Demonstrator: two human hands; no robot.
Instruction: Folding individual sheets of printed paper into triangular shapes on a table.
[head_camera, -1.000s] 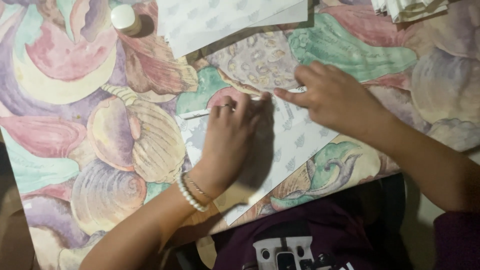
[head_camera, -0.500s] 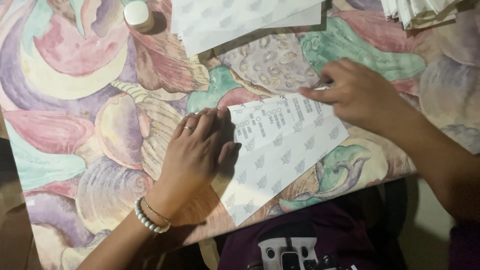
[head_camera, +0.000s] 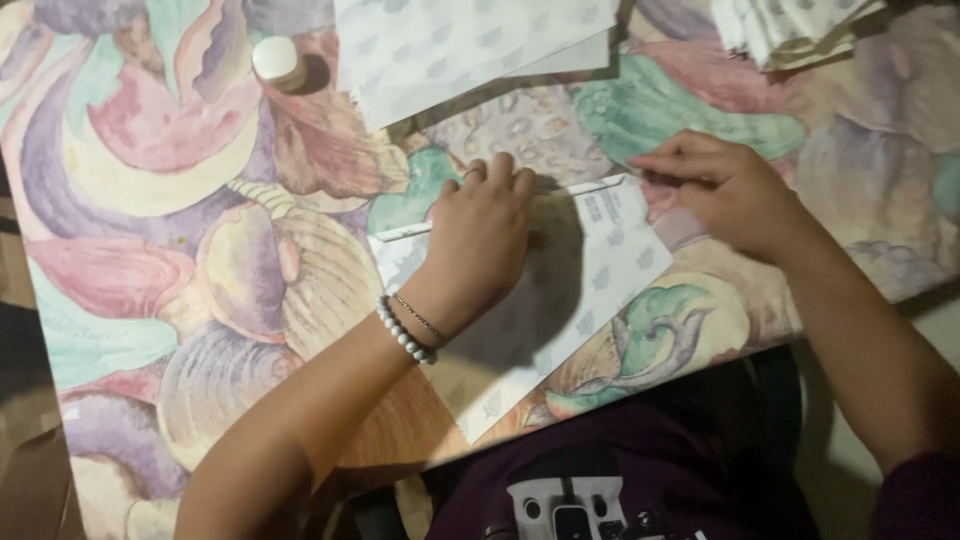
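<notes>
A white sheet of paper (head_camera: 590, 290) with a faint grey leaf pattern lies on the shell-patterned tabletop (head_camera: 150, 230) near its front edge. Its top edge is folded over into a narrow strip. My left hand (head_camera: 480, 235) lies flat on the sheet, fingers pressing along that fold. My right hand (head_camera: 715, 190) rests at the sheet's upper right corner, fingertips pinched at the end of the folded strip. A beaded bracelet sits on my left wrist.
More patterned sheets (head_camera: 460, 45) lie stacked at the top centre. A folded paper pile (head_camera: 800, 30) sits at the top right. A small round white-capped container (head_camera: 278, 62) stands at the top left. The table's front edge runs just above my lap.
My left hand moved from the sheet's left edge up onto the sheet and now presses the top fold. My right hand stayed at the upper right corner.
</notes>
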